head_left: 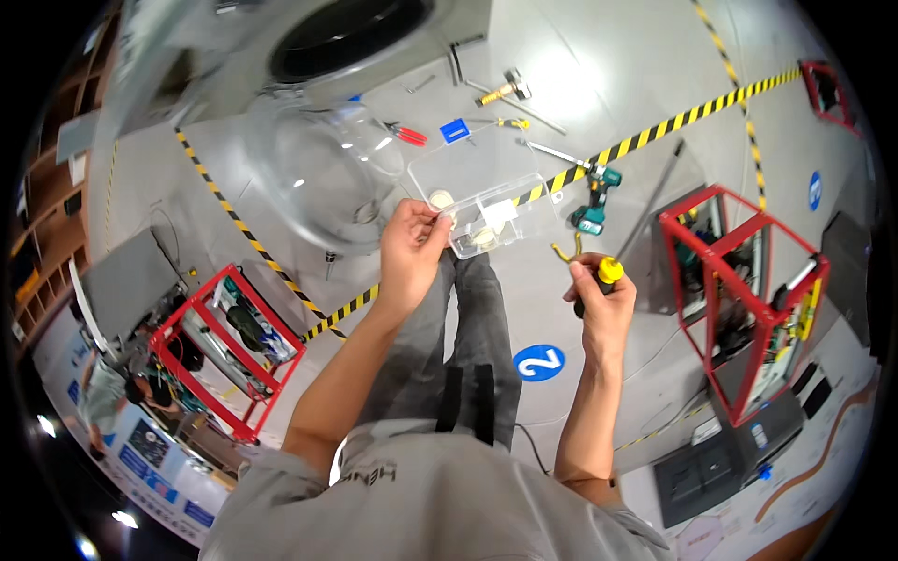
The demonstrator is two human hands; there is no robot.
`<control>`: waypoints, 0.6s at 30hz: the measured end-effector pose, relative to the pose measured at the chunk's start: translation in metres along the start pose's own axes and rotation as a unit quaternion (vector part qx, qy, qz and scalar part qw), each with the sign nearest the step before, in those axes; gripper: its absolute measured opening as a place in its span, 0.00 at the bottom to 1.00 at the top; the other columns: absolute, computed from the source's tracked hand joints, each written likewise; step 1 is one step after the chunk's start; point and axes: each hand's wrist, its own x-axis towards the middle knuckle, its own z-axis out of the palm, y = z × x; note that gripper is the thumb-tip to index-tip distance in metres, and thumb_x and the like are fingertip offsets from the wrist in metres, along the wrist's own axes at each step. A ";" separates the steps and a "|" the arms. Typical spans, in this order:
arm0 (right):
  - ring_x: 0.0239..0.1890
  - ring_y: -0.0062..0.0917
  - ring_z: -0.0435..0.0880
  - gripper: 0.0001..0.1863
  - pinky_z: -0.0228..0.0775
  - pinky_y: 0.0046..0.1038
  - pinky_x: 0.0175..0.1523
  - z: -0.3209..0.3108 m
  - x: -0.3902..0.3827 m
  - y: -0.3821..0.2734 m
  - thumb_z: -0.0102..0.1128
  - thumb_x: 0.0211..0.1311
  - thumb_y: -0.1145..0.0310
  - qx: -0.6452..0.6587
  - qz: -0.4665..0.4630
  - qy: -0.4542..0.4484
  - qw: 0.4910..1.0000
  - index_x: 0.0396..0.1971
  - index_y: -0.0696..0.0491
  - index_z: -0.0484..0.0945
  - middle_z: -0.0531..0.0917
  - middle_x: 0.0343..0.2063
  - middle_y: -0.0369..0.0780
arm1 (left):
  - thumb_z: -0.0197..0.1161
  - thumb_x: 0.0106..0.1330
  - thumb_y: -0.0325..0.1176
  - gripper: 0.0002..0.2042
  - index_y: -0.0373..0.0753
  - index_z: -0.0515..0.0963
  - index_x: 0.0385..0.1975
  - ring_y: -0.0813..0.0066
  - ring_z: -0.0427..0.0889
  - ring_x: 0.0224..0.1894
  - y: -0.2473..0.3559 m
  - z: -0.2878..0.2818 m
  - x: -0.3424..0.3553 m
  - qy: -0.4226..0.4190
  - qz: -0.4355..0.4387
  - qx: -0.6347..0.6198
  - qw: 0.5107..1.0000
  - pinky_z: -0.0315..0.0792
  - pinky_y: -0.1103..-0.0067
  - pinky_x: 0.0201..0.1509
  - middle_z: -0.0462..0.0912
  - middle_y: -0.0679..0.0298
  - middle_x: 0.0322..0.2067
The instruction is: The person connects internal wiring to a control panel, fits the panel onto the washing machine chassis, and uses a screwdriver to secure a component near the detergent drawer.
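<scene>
My left hand (pixel 412 254) is closed on the near-left corner of a clear plastic case (pixel 526 222), its lid open and small pale pieces (pixel 485 234) inside. My right hand (pixel 603 309) is closed around a yellow-and-black handled tool (pixel 610 270), apparently a screwdriver, partly hidden by the fingers. Just beyond that hand is a slim yellow tool (pixel 561 252); whether my fingers touch it I cannot tell. A green cordless drill (pixel 592 206) lies to the right of the case, and a large clear round plastic part (pixel 309 178) lies to its left.
Hand tools (pixel 505 92), red pliers (pixel 406 133) and a blue box (pixel 455 130) lie on the floor ahead, below a grey appliance (pixel 449 33) with a dark round opening. Red-framed carts stand left (pixel 210 318) and right (pixel 725 238). Striped tape crosses the floor.
</scene>
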 end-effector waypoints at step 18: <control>0.33 0.41 0.81 0.13 0.71 0.37 0.35 0.232 -0.209 -0.202 0.69 0.53 0.60 -0.499 -0.543 -0.092 0.669 0.33 0.53 0.82 0.81 0.31 0.40 | 0.61 0.64 0.25 0.04 0.34 0.72 0.34 0.82 0.78 0.26 0.159 -0.170 -0.186 0.108 0.140 -0.084 0.981 0.73 0.82 0.28 0.78 0.66 0.26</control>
